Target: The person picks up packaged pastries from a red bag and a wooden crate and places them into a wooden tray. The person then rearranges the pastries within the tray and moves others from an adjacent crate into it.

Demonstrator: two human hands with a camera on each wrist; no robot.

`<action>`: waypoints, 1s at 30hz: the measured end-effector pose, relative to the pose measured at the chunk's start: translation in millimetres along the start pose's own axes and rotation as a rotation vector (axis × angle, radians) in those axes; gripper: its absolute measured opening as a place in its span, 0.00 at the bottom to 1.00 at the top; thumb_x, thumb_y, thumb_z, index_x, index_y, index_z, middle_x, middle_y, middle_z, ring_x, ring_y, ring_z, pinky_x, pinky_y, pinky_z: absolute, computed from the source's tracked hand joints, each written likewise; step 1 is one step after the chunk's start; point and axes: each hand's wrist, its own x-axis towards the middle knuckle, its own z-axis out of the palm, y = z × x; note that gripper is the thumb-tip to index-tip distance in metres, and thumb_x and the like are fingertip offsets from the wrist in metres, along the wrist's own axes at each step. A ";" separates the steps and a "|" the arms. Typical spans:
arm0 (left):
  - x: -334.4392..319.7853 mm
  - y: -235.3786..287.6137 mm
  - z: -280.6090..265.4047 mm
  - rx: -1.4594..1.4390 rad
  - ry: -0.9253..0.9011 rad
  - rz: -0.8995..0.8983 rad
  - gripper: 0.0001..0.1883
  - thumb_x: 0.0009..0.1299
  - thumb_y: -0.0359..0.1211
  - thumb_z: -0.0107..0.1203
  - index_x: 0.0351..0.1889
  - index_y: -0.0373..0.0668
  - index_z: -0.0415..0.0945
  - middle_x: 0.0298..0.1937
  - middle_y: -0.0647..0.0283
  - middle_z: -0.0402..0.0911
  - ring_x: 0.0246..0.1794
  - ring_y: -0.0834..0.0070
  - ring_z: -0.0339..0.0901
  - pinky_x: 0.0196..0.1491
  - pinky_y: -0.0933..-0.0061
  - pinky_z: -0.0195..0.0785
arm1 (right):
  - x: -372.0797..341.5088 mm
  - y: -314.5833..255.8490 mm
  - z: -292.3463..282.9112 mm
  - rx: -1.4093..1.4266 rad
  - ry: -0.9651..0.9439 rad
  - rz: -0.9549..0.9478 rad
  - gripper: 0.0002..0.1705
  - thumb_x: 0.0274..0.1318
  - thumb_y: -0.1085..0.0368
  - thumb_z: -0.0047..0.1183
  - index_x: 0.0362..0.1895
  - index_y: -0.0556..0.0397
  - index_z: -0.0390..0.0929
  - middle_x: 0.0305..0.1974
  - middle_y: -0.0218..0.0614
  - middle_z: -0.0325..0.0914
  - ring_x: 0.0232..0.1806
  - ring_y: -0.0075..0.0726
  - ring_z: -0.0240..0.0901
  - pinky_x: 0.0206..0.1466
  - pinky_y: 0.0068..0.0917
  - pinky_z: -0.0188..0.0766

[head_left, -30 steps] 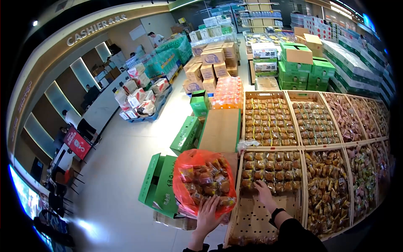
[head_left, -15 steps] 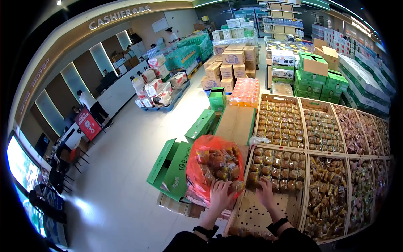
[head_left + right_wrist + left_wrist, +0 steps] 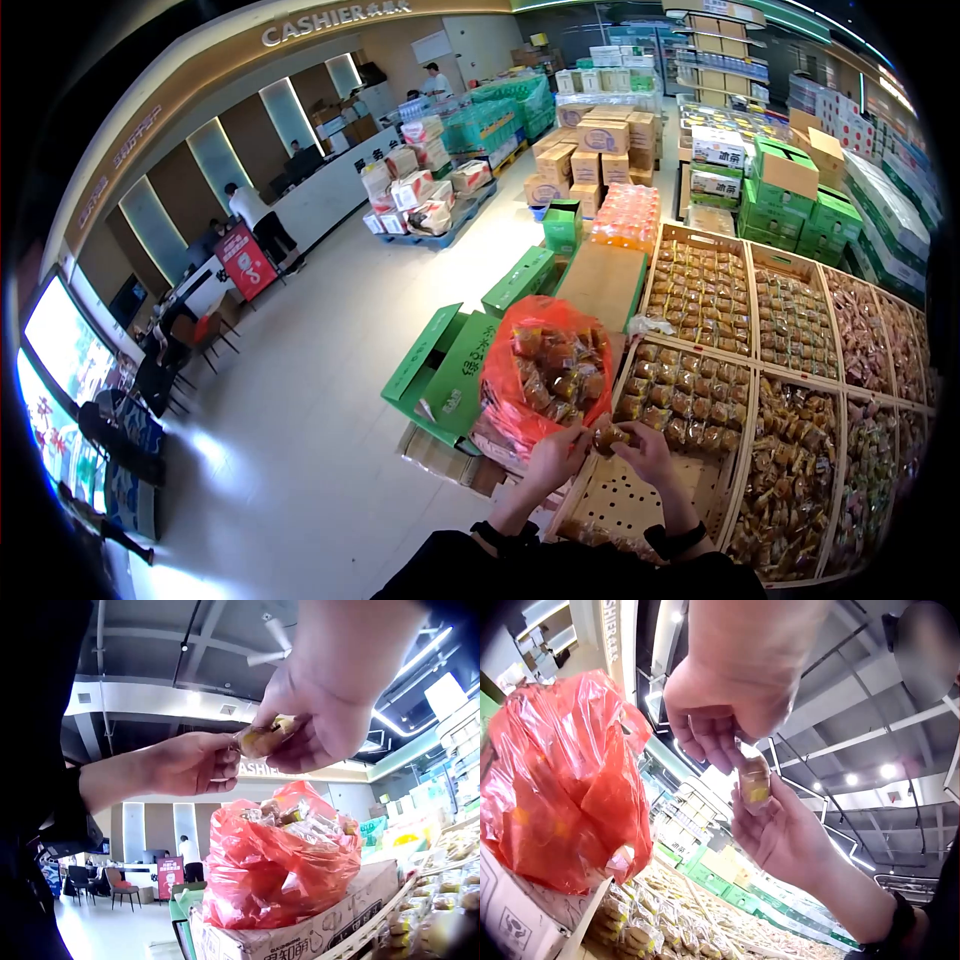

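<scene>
Spreading across the right of the head view, a display of rectangular pale wooden trays [image 3: 757,364] holds rows and heaps of film-wrapped goods [image 3: 790,480]; its near-left tray [image 3: 680,490], tan and perforated at the base, bears rows of brown, clear-wrapped buns [image 3: 685,398] toward its far end; left of this stands an open green cardboard box [image 3: 466,378]; between box and tray, a white printed carton [image 3: 247,941] supports a rounded, translucent red plastic bag [image 3: 274,889], open upward and filled with similar wrapped buns; the left hand [image 3: 556,458] and right hand [image 3: 650,460] meet near the tray's left edge, as seen from the head; held between them is one small, rounded brown bun [image 3: 755,784] in clear film with a yellow mark, each of the hands pinching one end, so that its long axis runs roughly from hand to hand; the governing relation, by judgement, is that the bag lies forward and to the left of this bun, lower than it and apart from it, with the left hand the nearer of the two.
</scene>
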 end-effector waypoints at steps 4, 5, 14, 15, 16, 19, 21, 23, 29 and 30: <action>-4.3 8.6 -7.8 -0.139 -0.010 -0.149 0.08 0.64 0.34 0.51 0.38 0.43 0.74 0.23 0.56 0.77 0.22 0.65 0.77 0.26 0.69 0.68 | 0.7 -4.3 3.7 0.208 0.038 0.065 0.16 0.50 0.70 0.56 0.44 0.62 0.71 0.30 0.27 0.75 0.30 0.16 0.69 0.33 0.15 0.67; -2.2 12.8 -11.9 -0.214 -0.065 -0.275 0.09 0.67 0.35 0.49 0.39 0.41 0.74 0.21 0.59 0.76 0.21 0.76 0.75 0.25 0.73 0.67 | -0.5 -19.7 6.7 0.264 0.055 0.044 0.16 0.51 0.70 0.55 0.45 0.62 0.71 0.30 0.27 0.75 0.30 0.16 0.69 0.32 0.14 0.67; -3.3 6.6 -3.9 -0.640 -0.037 -0.181 0.15 0.73 0.36 0.40 0.29 0.35 0.69 0.17 0.66 0.72 0.15 0.85 0.68 0.20 0.84 0.60 | -2.1 -47.5 2.6 0.124 0.121 -0.014 0.09 0.57 0.69 0.48 0.38 0.62 0.74 0.30 0.29 0.75 0.30 0.18 0.72 0.32 0.16 0.69; -4.1 5.6 -2.6 -0.672 -0.033 -0.206 0.15 0.73 0.36 0.39 0.30 0.34 0.69 0.18 0.66 0.73 0.16 0.85 0.68 0.20 0.85 0.60 | -2.5 -49.5 2.6 0.140 0.116 -0.013 0.08 0.56 0.70 0.47 0.37 0.62 0.74 0.29 0.29 0.74 0.29 0.18 0.71 0.32 0.16 0.68; -5.6 1.8 -0.8 -0.675 -0.041 -0.214 0.15 0.73 0.36 0.39 0.30 0.34 0.69 0.18 0.66 0.73 0.16 0.85 0.68 0.20 0.85 0.60 | -4.3 -50.9 2.8 0.156 0.109 -0.012 0.08 0.56 0.70 0.47 0.37 0.63 0.74 0.28 0.29 0.74 0.28 0.18 0.70 0.31 0.17 0.67; -6.5 -1.4 -0.5 -0.631 -0.083 -0.202 0.14 0.72 0.35 0.41 0.29 0.35 0.70 0.21 0.66 0.74 0.21 0.86 0.70 0.25 0.85 0.63 | -5.9 -47.9 3.1 0.172 0.147 0.002 0.08 0.57 0.69 0.47 0.37 0.62 0.74 0.29 0.30 0.74 0.28 0.19 0.71 0.31 0.17 0.69; -8.5 2.3 -0.7 -0.643 -0.085 -0.236 0.13 0.72 0.34 0.41 0.30 0.35 0.70 0.22 0.66 0.75 0.21 0.85 0.71 0.26 0.84 0.64 | -5.8 -44.5 2.5 0.211 0.176 0.029 0.09 0.57 0.68 0.47 0.39 0.61 0.73 0.30 0.30 0.74 0.27 0.20 0.71 0.32 0.17 0.70; -10.5 2.8 3.7 -0.661 -0.110 -0.268 0.13 0.72 0.34 0.42 0.32 0.34 0.71 0.23 0.65 0.76 0.22 0.85 0.71 0.27 0.83 0.64 | -9.2 -42.4 0.2 0.224 0.016 0.253 0.12 0.56 0.66 0.49 0.43 0.59 0.71 0.32 0.31 0.75 0.29 0.21 0.72 0.34 0.19 0.72; -22.3 -8.3 18.5 -0.445 -0.362 -0.312 0.13 0.68 0.29 0.45 0.48 0.31 0.68 0.42 0.60 0.77 0.43 0.79 0.73 0.46 0.79 0.65 | -45.3 0.1 -8.0 0.228 0.022 0.354 0.20 0.53 0.61 0.54 0.47 0.57 0.67 0.36 0.35 0.76 0.32 0.27 0.75 0.32 0.24 0.74; -24.4 -11.0 22.5 -0.450 -0.375 -0.314 0.13 0.68 0.29 0.45 0.48 0.31 0.68 0.42 0.60 0.77 0.43 0.79 0.73 0.46 0.79 0.65 | -50.6 12.7 -16.6 0.277 0.068 0.461 0.20 0.52 0.61 0.55 0.47 0.57 0.68 0.37 0.36 0.76 0.32 0.28 0.75 0.32 0.24 0.74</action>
